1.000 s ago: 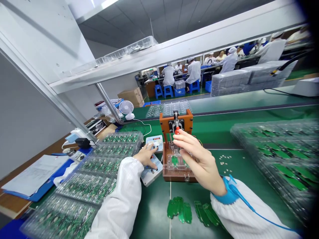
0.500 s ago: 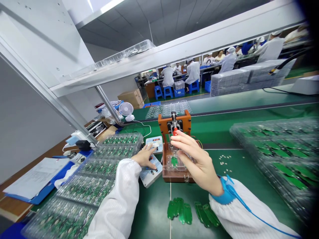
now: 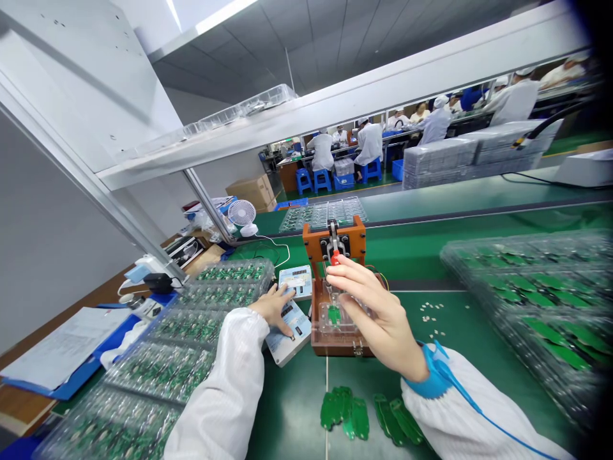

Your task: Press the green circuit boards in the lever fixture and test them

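Observation:
My right hand [image 3: 378,313] reaches over an orange-brown test fixture [image 3: 357,233]. Its fingers are closed round the clamp lever just under the red tip [image 3: 335,257]. A small green board [image 3: 334,314] lies under the fixture's clear plate. My left hand [image 3: 275,306] lies flat with its fingers spread on a white and blue meter box [image 3: 292,335] left of the fixture. A blue wrist strap [image 3: 433,377] with a cord is on my right wrist. Loose green boards [image 3: 345,409] lie on the green mat near me.
Clear trays full of boards are stacked at the left [image 3: 186,335] and the right [image 3: 527,287]. Small white bits [image 3: 431,313] dot the mat. A small fan [image 3: 242,214] and papers on a blue clipboard [image 3: 57,358] sit at the left. People in white work at benches behind.
Both hands keep their places on the lever and the meter box. The view has drifted slightly, and the fixture sits a little to the left.

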Motion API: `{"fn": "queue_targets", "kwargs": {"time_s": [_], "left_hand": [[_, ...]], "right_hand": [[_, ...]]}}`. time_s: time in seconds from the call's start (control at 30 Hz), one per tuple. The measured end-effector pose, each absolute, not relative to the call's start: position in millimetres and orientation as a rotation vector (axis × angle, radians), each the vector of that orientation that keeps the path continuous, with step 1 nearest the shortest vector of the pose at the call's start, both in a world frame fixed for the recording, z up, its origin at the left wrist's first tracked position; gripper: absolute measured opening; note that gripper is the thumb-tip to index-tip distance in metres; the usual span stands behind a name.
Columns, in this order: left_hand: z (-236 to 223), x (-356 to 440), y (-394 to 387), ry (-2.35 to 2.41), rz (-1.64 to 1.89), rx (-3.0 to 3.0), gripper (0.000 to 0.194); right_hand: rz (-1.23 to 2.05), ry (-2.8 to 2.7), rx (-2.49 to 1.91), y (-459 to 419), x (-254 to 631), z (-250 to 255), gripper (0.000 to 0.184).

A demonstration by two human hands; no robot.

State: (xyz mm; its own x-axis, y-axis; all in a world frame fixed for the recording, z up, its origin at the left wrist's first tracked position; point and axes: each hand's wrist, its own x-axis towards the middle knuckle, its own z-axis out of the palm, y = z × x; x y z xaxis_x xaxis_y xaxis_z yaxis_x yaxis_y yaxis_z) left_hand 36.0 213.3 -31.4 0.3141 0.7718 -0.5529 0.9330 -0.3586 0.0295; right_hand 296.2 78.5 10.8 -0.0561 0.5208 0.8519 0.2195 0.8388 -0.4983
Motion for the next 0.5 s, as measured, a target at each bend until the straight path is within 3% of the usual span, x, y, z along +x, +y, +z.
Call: {"fn": "queue_targets", "kwargs": {"time_s": [0.5], "left_hand": [[-27,48,212,1.559,-0.807,2.223,0.144]], "right_hand": [[0.263,-1.642,-0.583,79,295,9,0.052]]}}
